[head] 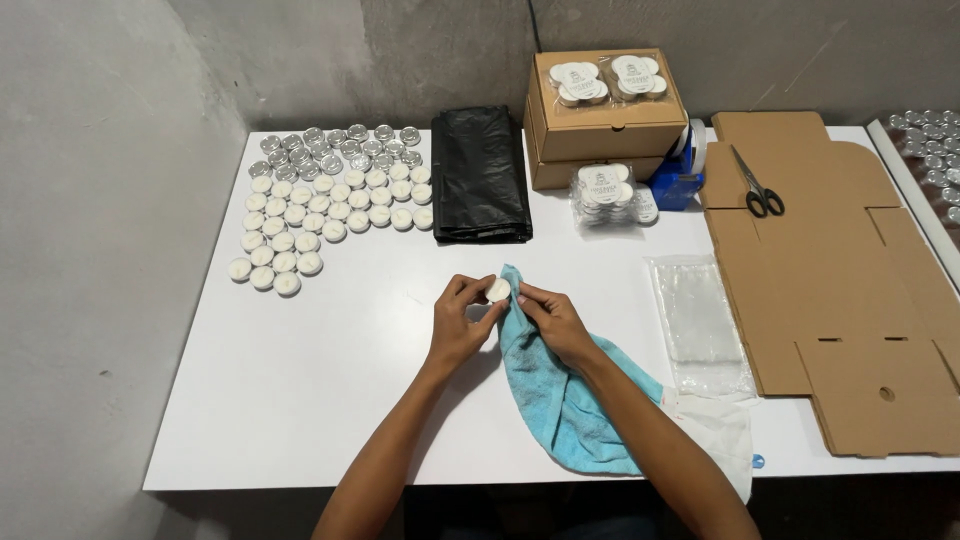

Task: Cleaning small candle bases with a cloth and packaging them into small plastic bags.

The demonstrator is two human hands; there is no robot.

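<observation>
Forearms come in from the bottom edge, both hands meeting just below frame centre over the white table [300, 380]. Left hand [458, 325] is pinched closed on a small white tealight candle [498, 290], thumb and fingertips around its rim. Right hand [553, 320] is closed on the upper end of a blue towel [565, 400], pressing that end against the candle; the rest of the cloth trails toward lower right, partly over a white cloth [725, 430].

Handling, my read: candle is light, small and rigid but wax marks easily, and a thin cup would dent. Take it by the rim, light pinch, not the flat faces. Likely a bit slick. Towel is soft and limp, so bunch it near the working end.

Upper left: rows of white tealights [320, 215] with empty metal cups [335, 145] behind them. Top centre: folded black plastic bag [480, 175], stacked cardboard boxes [600, 130] with packed candle sets on top, a blue tape dispenser [678, 180]. Right: flat cardboard blanks [840, 300], scissors [760, 190] on them, clear plastic bags [695, 320] beside.
</observation>
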